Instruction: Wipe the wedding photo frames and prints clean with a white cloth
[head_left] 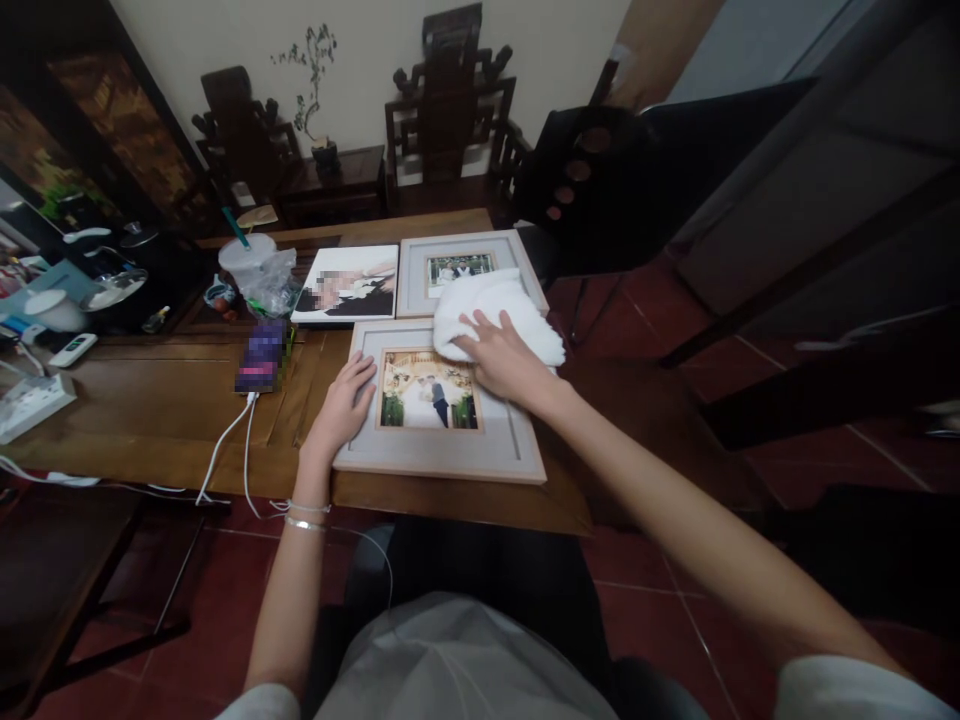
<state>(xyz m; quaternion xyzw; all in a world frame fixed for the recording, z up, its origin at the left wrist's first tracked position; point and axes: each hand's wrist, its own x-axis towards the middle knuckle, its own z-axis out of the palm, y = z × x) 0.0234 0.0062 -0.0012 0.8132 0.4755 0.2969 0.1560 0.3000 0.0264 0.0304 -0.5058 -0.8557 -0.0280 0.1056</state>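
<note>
A light wooden picture frame (517, 455) with a couple's photo lies flat near the table's front edge. My left hand (346, 400) rests on its left side, fingers laid flat along the border. At the frame's upper right corner, my right hand (504, 358) grips a folded white towel (487, 300), its fingers pressed into the cloth. The towel partly covers a second picture frame (414, 270) lying just behind. Left of that one is a white-edged photo panel (345, 285), part of its picture blurred out.
On the wooden table (172, 400) a phone (262, 358) is plugged into a white cable. Behind it stand a plastic cup (247, 255) with a green straw and a crumpled clear bag (274, 285). A power strip (34, 405) lies far left. Dark chairs (450, 110) stand at the wall.
</note>
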